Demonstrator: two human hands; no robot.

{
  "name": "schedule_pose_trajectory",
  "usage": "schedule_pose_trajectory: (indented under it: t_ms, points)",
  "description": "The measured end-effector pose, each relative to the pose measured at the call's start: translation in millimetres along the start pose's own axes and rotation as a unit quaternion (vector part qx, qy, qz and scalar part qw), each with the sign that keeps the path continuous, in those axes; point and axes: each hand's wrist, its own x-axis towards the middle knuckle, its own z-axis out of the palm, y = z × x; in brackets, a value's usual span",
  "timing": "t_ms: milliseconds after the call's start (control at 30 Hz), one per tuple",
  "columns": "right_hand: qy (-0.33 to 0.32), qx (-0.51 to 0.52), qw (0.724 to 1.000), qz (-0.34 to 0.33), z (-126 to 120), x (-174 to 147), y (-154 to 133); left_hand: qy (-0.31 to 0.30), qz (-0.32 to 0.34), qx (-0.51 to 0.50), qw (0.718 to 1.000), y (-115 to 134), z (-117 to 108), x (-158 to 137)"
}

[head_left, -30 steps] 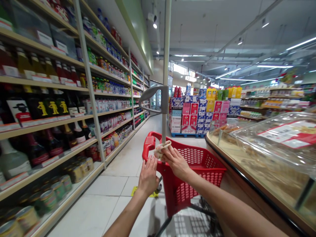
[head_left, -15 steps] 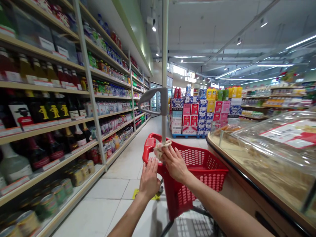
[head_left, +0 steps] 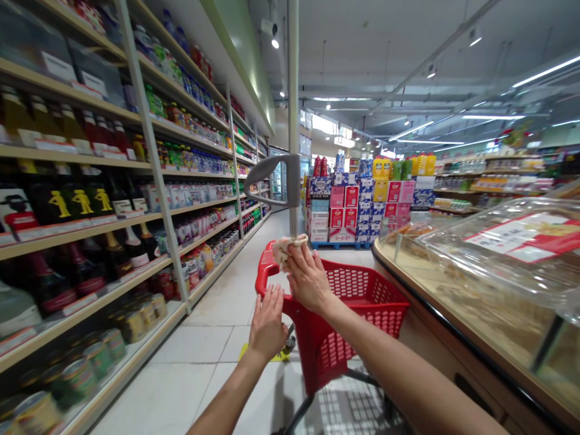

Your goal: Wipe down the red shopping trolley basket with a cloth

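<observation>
A red plastic shopping cart (head_left: 308,362) stands in front of me, with a grey upright pole (head_left: 293,115) and a grey loop handle (head_left: 272,158) rising from it. My right hand (head_left: 312,281) presses a pale, patterned cloth (head_left: 285,246) against the cart's red handle bar beside the pole's foot. The cloth hides part of the bar. Flat fingers of my left hand (head_left: 268,323) rest at the near left edge of the cart, just below the bar, holding nothing.
Shelves of bottles and cans (head_left: 167,211) line the left side. To the right a display counter (head_left: 435,284) carries clear plastic food packs (head_left: 512,241), close to the cart. Stacked drink cartons (head_left: 344,211) stand ahead. A yellow floor mark (head_left: 244,350) lies beneath the left hand.
The right hand and cloth have shifted slightly up and left along the cart's handle bar. The whole view has drifted a little; the left hand keeps its place on the cart.
</observation>
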Motion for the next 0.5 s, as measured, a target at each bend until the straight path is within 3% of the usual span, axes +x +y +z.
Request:
schedule_pose_trajectory:
  t_ms: [100,267,500]
  points:
    - [0.009,-0.003,1.0,0.0,-0.1,1.7,0.6,-0.003,0.01,0.002,1.0,-1.5,-0.1,0.3]
    - [-0.03,0.003,0.999,-0.035,9.2,-27.7,-1.5,-0.011,0.001,0.01,1.0,-1.2,1.7,-0.6]
    - [0.018,0.016,1.0,-0.003,9.9,-9.8,0.2,-0.02,0.024,0.033,0.999,-10.8,-8.9,5.5]
